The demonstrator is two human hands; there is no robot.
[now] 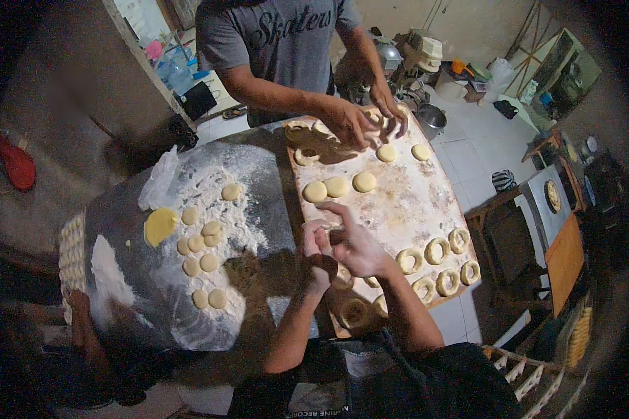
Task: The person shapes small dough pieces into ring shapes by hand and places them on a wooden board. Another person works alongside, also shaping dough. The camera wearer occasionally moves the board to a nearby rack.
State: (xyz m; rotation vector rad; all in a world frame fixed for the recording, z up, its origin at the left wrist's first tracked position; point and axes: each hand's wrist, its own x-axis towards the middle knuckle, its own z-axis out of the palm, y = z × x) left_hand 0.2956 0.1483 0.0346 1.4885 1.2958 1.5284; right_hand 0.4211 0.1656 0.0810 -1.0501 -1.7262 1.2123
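Observation:
My left hand (317, 253) and my right hand (360, 250) meet above the near left part of a floured wooden board (405, 209). Both are dusted with flour, and their fingers are curled together, the right index finger pointing out to the left. Whatever lies between them is mostly hidden, perhaps a bit of dough. Just beyond my fingers lie flat dough rounds (337, 186). To the right of my right hand, several dough rings (437, 251) sit in rows. Another dough ring (354, 313) is partly in shadow beneath my wrists.
Across the board a co-worker's hands (370, 126) handle dough. On the dark table (265, 160) at left are scattered dough rounds (210, 262), flour, a yellow disc (161, 226) and a plastic bag (159, 180). Another person's arm (84, 325) reaches toward a tray of dough (71, 255).

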